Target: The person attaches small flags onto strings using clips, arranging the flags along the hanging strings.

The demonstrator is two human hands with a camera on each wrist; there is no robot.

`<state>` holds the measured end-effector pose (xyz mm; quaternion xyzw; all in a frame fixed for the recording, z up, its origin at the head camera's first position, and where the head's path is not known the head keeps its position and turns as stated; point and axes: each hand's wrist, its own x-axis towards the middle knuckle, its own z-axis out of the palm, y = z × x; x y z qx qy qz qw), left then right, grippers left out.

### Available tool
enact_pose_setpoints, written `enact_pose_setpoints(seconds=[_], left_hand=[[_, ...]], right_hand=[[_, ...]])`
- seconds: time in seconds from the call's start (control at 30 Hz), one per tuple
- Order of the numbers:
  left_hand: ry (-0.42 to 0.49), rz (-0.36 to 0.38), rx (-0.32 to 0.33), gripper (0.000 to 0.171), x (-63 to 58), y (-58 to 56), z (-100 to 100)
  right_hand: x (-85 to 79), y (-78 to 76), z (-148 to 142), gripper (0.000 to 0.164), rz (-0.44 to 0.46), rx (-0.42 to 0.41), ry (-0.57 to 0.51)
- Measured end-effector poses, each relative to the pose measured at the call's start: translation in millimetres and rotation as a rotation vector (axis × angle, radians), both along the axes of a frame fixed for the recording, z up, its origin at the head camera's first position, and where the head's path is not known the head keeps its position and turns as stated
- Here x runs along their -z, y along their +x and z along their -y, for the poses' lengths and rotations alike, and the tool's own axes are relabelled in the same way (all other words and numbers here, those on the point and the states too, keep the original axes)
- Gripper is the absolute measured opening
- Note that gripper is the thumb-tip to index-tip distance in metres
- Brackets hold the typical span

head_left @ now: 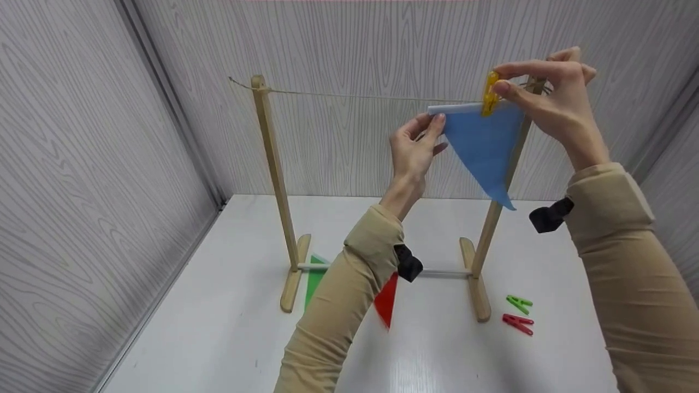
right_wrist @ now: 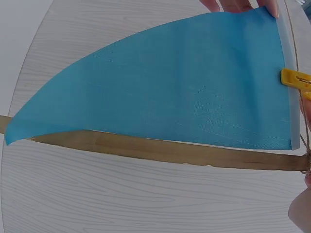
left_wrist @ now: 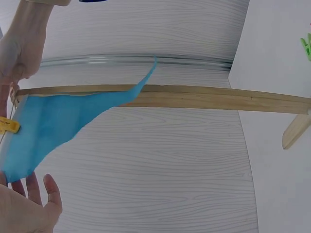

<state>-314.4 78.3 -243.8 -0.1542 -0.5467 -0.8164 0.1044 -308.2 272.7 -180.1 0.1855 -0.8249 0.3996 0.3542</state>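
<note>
A blue triangular pennant (head_left: 483, 142) with a white top edge hangs point down at the right end of a string (head_left: 349, 96). My left hand (head_left: 413, 147) pinches its upper left corner between thumb and fingers. With thumb and index finger, my right hand (head_left: 562, 101) grips a yellow clothespin (head_left: 491, 94), whose jaws sit over the white edge at the string. In the right wrist view the clothespin (right_wrist: 295, 80) overlaps both the white edge and the string. The pennant (left_wrist: 53, 131) also shows in the left wrist view, its tip curling.
The string is tied between two wooden posts, left (head_left: 276, 169) and right (head_left: 494, 213), joined low down by a white rod (head_left: 445, 272). A green pennant (head_left: 315, 275) and a red pennant (head_left: 386, 300) lie partly behind my left arm. Green (head_left: 519, 303) and red (head_left: 517, 323) clothespins lie at right.
</note>
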Motion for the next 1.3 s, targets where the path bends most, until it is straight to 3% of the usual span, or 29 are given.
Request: enact_pose_setpoints(seconds=[0.23,0.7,1.1,1.3], left_hand=[[-0.006,0.005,-0.016,0.025,-4.6,1.4,-2],[0.002,-0.011,-0.015,0.028,-0.8,0.2,1],[-0.094,-0.054,-0.039,0.037,13.0,-1.9,12],[-0.133,-0.065,-0.041,0.039,28.0,-2.7,17]], right_hand=[[-2.1,-0.6,0,0.034,-0.063,0.0,0.049],[0.7,-1.0,-2,0.041,-0.033,-0.012,0.023],[7.7,-1.8,-5,0.041,-0.113,-0.074,-0.028],[16.7,-3.2,-6,0.049,-0.165,-0.099,-0.075]])
